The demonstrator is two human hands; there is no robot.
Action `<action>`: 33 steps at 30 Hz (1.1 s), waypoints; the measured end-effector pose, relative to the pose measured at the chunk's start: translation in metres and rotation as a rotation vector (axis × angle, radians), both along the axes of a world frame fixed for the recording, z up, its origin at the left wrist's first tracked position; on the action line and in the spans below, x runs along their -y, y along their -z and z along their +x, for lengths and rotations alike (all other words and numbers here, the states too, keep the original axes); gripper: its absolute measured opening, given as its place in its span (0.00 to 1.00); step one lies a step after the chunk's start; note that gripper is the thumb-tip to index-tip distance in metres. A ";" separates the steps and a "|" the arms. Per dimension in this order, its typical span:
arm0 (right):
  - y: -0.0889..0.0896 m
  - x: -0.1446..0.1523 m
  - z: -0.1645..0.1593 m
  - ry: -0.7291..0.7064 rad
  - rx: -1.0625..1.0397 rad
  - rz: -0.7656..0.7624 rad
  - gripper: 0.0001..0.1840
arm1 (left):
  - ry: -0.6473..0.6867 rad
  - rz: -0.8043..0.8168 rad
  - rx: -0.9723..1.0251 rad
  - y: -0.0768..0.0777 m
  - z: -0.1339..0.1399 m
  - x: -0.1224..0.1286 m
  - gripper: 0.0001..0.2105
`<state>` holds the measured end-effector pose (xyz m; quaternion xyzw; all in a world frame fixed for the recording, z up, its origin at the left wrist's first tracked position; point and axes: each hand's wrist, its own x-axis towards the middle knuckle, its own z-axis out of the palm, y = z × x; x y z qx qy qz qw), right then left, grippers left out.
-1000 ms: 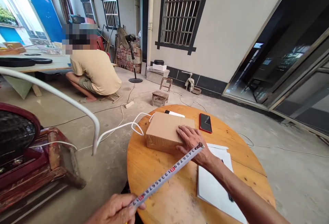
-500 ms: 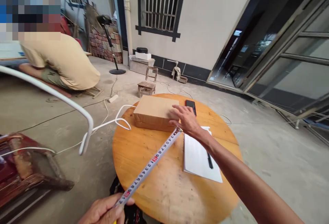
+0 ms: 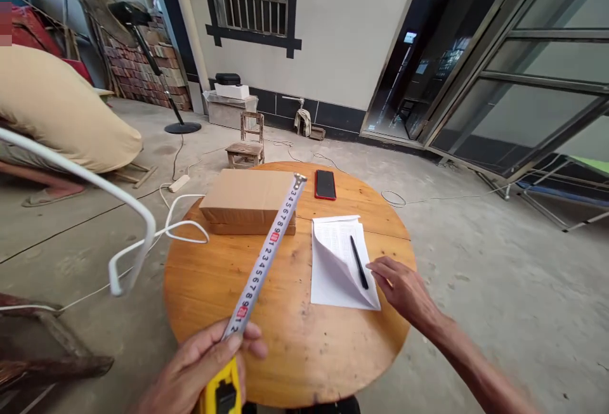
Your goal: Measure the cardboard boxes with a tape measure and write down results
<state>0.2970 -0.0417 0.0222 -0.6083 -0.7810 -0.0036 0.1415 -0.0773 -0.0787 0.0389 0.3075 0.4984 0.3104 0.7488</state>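
Observation:
My left hand is closed around a yellow tape measure near the front of a round wooden table. Its white blade is pulled out and slants up and away, and the metal end hook overlaps the right edge of a cardboard box in the view. My right hand is at the right edge of some white sheets of paper, fingers stretched forward and holding nothing visible. On the sheets lies a black pen, just left of those fingertips. The top sheet curls up.
A phone with a red edge lies at the table's back. White bent tubing reaches in from the left. Beyond are a small wooden chair, a fan stand and a seated person in a beige shirt.
My right hand has left the blade's end beside the box and moved right and nearer, to the paper. The blade's end is now free and the top sheet has curled. The view has turned right.

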 end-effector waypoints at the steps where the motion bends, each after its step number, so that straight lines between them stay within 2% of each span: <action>1: 0.003 -0.001 -0.002 -0.019 0.058 0.001 0.17 | 0.032 0.014 -0.027 -0.007 0.010 -0.003 0.21; 5: 0.006 -0.002 -0.013 -0.141 0.227 0.018 0.19 | 0.152 0.121 -0.066 -0.034 0.049 -0.015 0.22; 7: 0.007 0.002 -0.020 -0.209 0.243 0.012 0.20 | 0.202 0.148 -0.028 -0.040 0.066 -0.022 0.22; 9: 0.009 0.005 -0.026 -0.253 0.224 -0.014 0.19 | 0.231 0.139 0.017 -0.040 0.082 -0.030 0.22; 11: 0.012 0.007 -0.028 -0.275 0.182 -0.045 0.20 | 0.254 0.120 0.054 -0.034 0.095 -0.038 0.21; 14: 0.017 0.007 -0.023 -0.273 0.049 -0.033 0.21 | 0.298 0.092 0.065 -0.016 0.112 -0.051 0.20; 17: 0.018 0.003 -0.008 -0.252 -0.145 0.005 0.23 | 0.279 0.047 0.040 0.004 0.119 -0.061 0.18; 19: 0.017 -0.001 0.005 -0.222 -0.200 0.016 0.23 | 0.253 0.025 0.036 0.014 0.119 -0.065 0.18; 23: 0.011 -0.011 0.019 -0.159 0.009 -0.009 0.27 | 0.229 0.012 0.029 0.024 0.114 -0.066 0.18; 26: 0.004 -0.020 0.013 -0.263 0.186 -0.056 0.30 | 0.214 -0.002 0.054 0.027 0.113 -0.064 0.19; 29: -0.001 -0.030 0.000 -0.427 0.285 -0.106 0.22 | 0.209 -0.040 0.090 0.029 0.112 -0.063 0.19; 31: -0.002 -0.035 -0.006 -0.493 0.328 -0.116 0.15 | 0.198 -0.048 0.107 0.031 0.111 -0.063 0.19; 33: -0.001 -0.039 -0.006 -0.529 0.366 -0.094 0.12 | 0.191 -0.037 0.125 0.032 0.110 -0.062 0.19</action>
